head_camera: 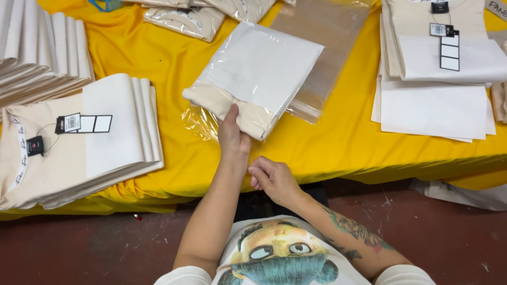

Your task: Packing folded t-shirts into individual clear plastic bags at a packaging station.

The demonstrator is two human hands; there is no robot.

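Centre of the frame, and the left hand (232, 138) is right on the folded cream garment (232, 108), thumb on top and fingers tucked under its near edge, pinching the soft fold where it pokes out of the clear plastic bag (264, 68). That bundle lies on the yellow table cover (158, 63), just above the middle of the picture, tilted so its far corner points to the upper right, with a white sheet showing through the film over most of it. The right hand (274, 178) sits lower, just below the table's near edge, fingers loosely curled and holding nothing that I can make out. Now, how does this thing handle? Light, I would judge, and floppy: folded cloth that sags the moment it is lifted by one corner, though the white sheet inside probably lends the middle some stiffness. The film looks glossy and slick, so a grip on plastic alone is likely to slide; the exposed cloth end at the bag's mouth is the surer place to take hold, with a flat palm under the stiffened middle for support. Nothing fragile here, but the fold could come undone if tugged. A second empty bag (322, 47) lies just beyond it, toward the upper right. Left of frame, a stack of folded cream shirts (79, 153) with a hang tag (68, 123); far right, another stack (438, 79) with white sheets.
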